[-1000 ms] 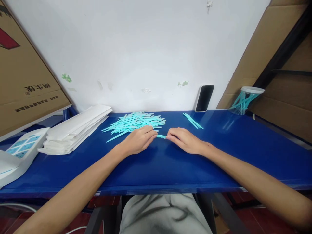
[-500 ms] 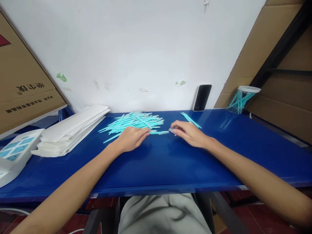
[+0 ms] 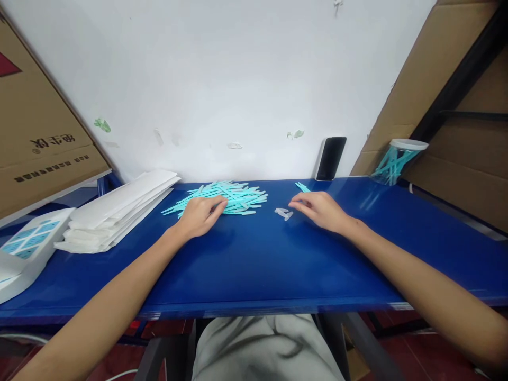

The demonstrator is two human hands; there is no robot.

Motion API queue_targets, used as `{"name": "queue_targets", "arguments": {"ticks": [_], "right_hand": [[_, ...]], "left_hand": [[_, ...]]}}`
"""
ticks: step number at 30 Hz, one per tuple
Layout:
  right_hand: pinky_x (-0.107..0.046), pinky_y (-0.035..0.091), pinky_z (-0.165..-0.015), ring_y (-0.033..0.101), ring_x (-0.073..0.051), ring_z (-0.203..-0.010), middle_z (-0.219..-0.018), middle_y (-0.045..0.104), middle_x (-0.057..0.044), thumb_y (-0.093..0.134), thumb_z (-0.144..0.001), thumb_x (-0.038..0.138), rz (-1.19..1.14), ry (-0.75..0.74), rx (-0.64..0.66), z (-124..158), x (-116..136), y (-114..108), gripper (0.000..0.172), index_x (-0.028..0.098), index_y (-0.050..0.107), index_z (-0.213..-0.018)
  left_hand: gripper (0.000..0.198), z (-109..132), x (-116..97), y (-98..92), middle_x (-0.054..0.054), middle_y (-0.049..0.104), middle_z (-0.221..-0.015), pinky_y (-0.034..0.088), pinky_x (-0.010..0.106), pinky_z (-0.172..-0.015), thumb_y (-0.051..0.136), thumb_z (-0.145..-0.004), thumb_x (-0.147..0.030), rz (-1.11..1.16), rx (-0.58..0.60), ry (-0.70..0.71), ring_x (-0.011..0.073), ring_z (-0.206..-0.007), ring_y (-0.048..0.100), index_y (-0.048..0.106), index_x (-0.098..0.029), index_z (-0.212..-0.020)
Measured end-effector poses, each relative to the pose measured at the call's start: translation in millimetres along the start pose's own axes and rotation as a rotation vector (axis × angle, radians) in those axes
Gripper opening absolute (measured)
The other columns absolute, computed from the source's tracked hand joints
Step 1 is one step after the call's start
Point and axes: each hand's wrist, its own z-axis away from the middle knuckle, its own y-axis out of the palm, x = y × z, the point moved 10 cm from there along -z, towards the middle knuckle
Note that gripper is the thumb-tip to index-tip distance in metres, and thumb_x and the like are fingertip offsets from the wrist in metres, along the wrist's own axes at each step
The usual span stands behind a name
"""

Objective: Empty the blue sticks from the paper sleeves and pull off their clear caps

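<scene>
Turquoise eyebrow razors [image 3: 242,201] lie in a loose heap on the blue table, toward the wall. My left hand [image 3: 201,216] is over the heap's near left side, its thumb and forefinger pinched together; whatever is between them is hidden. Several small clear plastic caps [image 3: 283,214] rest on the table right of the heap. Just right of these caps is my right hand [image 3: 319,210], with its fingers curled and the thumb against the forefinger; I cannot make out anything in the pinch. A few separate razors [image 3: 302,187] show behind the right hand, partly covered by it.
White envelopes [image 3: 123,209] are stacked on the left, beside a white device with blue panels [image 3: 29,241]. A phone [image 3: 331,159] leans on the wall. A clear jar [image 3: 395,161] with turquoise sticks stands at the back right. Cardboard [image 3: 47,116] rises at the left.
My left hand has moved left over the heap, and the razor that stuck out of its fingers no longer shows there. My right hand has shifted right, uncovering the clear caps.
</scene>
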Motion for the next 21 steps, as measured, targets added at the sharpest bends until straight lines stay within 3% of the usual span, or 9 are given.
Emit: {"name": "queue_targets", "arguments": {"ticks": [3, 8, 12, 15, 17, 19, 21], "right_hand": [[-0.038, 0.049, -0.089, 0.067, -0.026, -0.102, -0.111, 0.073, -0.01, 0.037, -0.105, 0.041, -0.023, -0.012, -0.006, -4, 1, 9, 0.041, 0.021, 0.071, -0.115], [-0.043, 0.05, -0.093, 0.066, -0.029, -0.105, -0.114, 0.071, -0.014, 0.034, -0.105, 0.041, -0.05, -0.021, 0.025, -10, 8, 26, 0.048, 0.017, 0.062, -0.136], [-0.041, 0.047, -0.097, 0.065, -0.028, -0.112, -0.12, 0.071, -0.013, 0.036, -0.105, 0.043, -0.083, 0.021, -0.05, -10, 6, 13, 0.046, 0.017, 0.068, -0.127], [-0.037, 0.049, -0.09, 0.067, -0.026, -0.102, -0.11, 0.074, -0.01, 0.037, -0.105, 0.044, -0.151, 0.004, -0.116, -7, 19, 3, 0.044, 0.02, 0.074, -0.109], [-0.035, 0.049, -0.084, 0.068, -0.024, -0.094, -0.106, 0.075, -0.009, 0.041, -0.104, 0.045, -0.222, -0.033, -0.128, -5, 36, 3, 0.041, 0.02, 0.074, -0.11], [-0.033, 0.049, -0.078, 0.066, -0.022, -0.083, -0.099, 0.074, -0.008, 0.045, -0.103, 0.047, -0.292, -0.067, -0.108, -4, 54, 9, 0.039, 0.021, 0.073, -0.11], [-0.031, 0.047, -0.071, 0.062, -0.019, -0.074, -0.087, 0.072, -0.005, 0.047, -0.102, 0.049, -0.374, -0.087, -0.088, -4, 68, 16, 0.039, 0.02, 0.074, -0.099]], "left_hand": [[0.047, -2, 3, -4.9, -0.001, 0.052, -0.058, 0.03, 0.029, -0.059, 0.034, -0.104, -0.039, 0.103, -0.057, -0.103, 0.0133, -0.053, 0.045, 0.063, -0.018, -0.074], [0.041, -5, 16, 0.4, -0.003, 0.042, -0.054, 0.031, 0.028, -0.057, 0.04, -0.099, -0.042, 0.402, -0.172, -0.309, 0.0136, -0.055, 0.042, 0.067, -0.018, -0.08], [0.022, -10, 18, 20.8, -0.005, 0.043, -0.057, 0.032, 0.026, -0.051, 0.051, -0.092, -0.038, 0.871, -0.202, -0.406, 0.0116, -0.051, 0.04, 0.061, -0.018, -0.088], [0.021, -15, -3, 39.5, -0.001, 0.063, -0.069, 0.044, 0.026, -0.058, 0.059, -0.088, -0.033, 1.1, -0.099, -0.381, 0.0125, -0.06, 0.055, 0.06, -0.017, -0.101], [0.028, -16, -24, 51.3, 0.005, 0.073, -0.082, 0.05, 0.028, -0.065, 0.064, -0.088, -0.037, 1.154, 0.021, -0.333, 0.0139, -0.066, 0.063, 0.06, -0.016, -0.105], [0.032, -14, -42, 64.2, 0.009, 0.076, -0.087, 0.053, 0.03, -0.067, 0.068, -0.087, -0.044, 1.16, 0.167, -0.307, 0.0148, -0.065, 0.067, 0.063, -0.015, -0.101], [0.035, -10, -54, 73.1, 0.01, 0.077, -0.085, 0.054, 0.029, -0.065, 0.07, -0.086, -0.048, 1.126, 0.283, -0.287, 0.0154, -0.064, 0.068, 0.067, -0.014, -0.091]]}}
